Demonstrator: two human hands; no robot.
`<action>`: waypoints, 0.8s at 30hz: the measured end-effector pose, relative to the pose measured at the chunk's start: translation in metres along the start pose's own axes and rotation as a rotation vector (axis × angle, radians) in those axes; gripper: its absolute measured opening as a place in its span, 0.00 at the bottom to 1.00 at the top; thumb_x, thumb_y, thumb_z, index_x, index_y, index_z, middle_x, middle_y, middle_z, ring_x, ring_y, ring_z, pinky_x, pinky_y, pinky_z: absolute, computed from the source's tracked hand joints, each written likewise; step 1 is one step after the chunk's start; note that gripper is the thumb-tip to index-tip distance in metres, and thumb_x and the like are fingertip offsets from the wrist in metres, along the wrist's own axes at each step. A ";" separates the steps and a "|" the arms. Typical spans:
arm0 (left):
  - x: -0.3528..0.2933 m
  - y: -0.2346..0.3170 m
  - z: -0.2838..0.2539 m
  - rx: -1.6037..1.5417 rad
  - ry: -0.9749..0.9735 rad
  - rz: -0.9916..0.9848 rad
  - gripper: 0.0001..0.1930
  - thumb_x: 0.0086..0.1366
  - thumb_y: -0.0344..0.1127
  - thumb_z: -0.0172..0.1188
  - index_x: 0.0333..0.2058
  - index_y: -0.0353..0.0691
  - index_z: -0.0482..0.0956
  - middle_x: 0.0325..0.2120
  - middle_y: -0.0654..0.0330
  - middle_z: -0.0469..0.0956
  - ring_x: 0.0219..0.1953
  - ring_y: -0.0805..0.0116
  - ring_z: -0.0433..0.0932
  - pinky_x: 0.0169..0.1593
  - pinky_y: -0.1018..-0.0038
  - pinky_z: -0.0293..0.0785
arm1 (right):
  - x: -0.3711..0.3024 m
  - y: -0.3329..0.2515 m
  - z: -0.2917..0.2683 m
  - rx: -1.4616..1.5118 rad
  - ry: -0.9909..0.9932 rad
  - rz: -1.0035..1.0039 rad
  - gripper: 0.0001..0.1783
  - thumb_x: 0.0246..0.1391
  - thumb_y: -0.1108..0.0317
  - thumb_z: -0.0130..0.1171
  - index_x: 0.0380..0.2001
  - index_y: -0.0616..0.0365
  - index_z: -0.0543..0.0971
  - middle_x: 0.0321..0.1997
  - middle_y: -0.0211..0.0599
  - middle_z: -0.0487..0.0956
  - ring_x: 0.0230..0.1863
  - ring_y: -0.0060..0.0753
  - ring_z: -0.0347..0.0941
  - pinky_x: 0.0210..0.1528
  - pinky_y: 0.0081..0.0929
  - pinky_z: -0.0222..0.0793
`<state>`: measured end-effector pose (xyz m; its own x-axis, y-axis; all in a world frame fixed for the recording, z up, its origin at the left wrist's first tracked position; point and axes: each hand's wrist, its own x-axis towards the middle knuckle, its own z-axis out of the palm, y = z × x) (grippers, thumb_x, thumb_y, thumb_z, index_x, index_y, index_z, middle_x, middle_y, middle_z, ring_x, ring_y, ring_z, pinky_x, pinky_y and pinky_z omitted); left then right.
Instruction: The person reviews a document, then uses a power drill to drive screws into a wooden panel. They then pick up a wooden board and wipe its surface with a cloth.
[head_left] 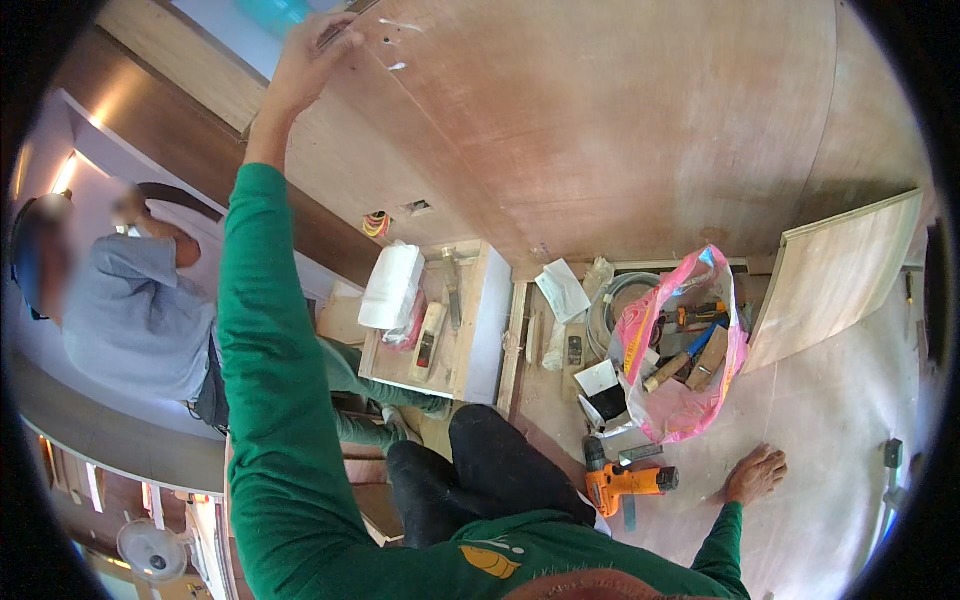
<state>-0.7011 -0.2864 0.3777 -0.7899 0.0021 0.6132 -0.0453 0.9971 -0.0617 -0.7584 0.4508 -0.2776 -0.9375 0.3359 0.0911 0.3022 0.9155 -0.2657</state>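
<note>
Raised at the upper left, my left hand (308, 62) has its fingers bent over the edge of a large plywood panel (620, 120); its fingertips are partly hidden. My right hand (757, 474) rests palm down on a pale board surface (800, 410), fingers loosely apart and holding nothing. To its left lies an orange cordless drill (630, 481). Beyond the drill, a pink and clear plastic bag (655, 412) gapes around several hand tools, among them a blue-handled tool (695, 345).
A wooden box-like stand (485, 320) carries a white container (390, 285), a hand plane (430, 338) and a chisel-like tool (451, 290). A coiled grey hose (612, 300) lies beside the bag. One loose board (835, 280) leans at the right. Another person (140, 315) works at the left.
</note>
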 end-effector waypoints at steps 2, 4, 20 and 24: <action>0.003 -0.009 -0.014 -0.062 -0.117 -0.153 0.27 0.72 0.49 0.68 0.60 0.35 0.79 0.49 0.56 0.82 0.57 0.63 0.77 0.65 0.67 0.69 | 0.001 0.003 -0.003 -0.011 -0.011 -0.004 0.35 0.74 0.38 0.43 0.66 0.58 0.68 0.65 0.54 0.70 0.67 0.61 0.65 0.58 0.65 0.65; 0.014 -0.016 -0.024 -0.070 -0.234 -0.250 0.28 0.71 0.50 0.69 0.61 0.35 0.79 0.50 0.60 0.82 0.56 0.67 0.77 0.64 0.69 0.70 | 0.000 0.002 -0.001 -0.012 0.011 -0.013 0.36 0.74 0.38 0.42 0.67 0.57 0.67 0.66 0.54 0.70 0.67 0.61 0.64 0.58 0.66 0.65; 0.021 -0.017 -0.021 -0.038 -0.389 -0.250 0.21 0.72 0.47 0.66 0.53 0.35 0.83 0.43 0.63 0.82 0.49 0.69 0.76 0.56 0.70 0.72 | 0.000 0.007 -0.006 -0.057 0.000 0.008 0.34 0.74 0.38 0.43 0.66 0.55 0.68 0.66 0.51 0.70 0.67 0.59 0.66 0.60 0.64 0.66; 0.024 -0.042 -0.037 -0.063 -0.379 -0.243 0.29 0.71 0.54 0.69 0.57 0.32 0.81 0.47 0.65 0.81 0.52 0.75 0.75 0.57 0.74 0.73 | 0.000 0.003 0.008 -0.078 0.050 -0.016 0.35 0.74 0.38 0.43 0.66 0.56 0.68 0.66 0.52 0.71 0.66 0.60 0.67 0.60 0.64 0.67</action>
<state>-0.6952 -0.3258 0.4240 -0.9294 -0.2494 0.2719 -0.2292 0.9678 0.1042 -0.7586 0.4513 -0.2861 -0.9331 0.3302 0.1426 0.3019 0.9345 -0.1887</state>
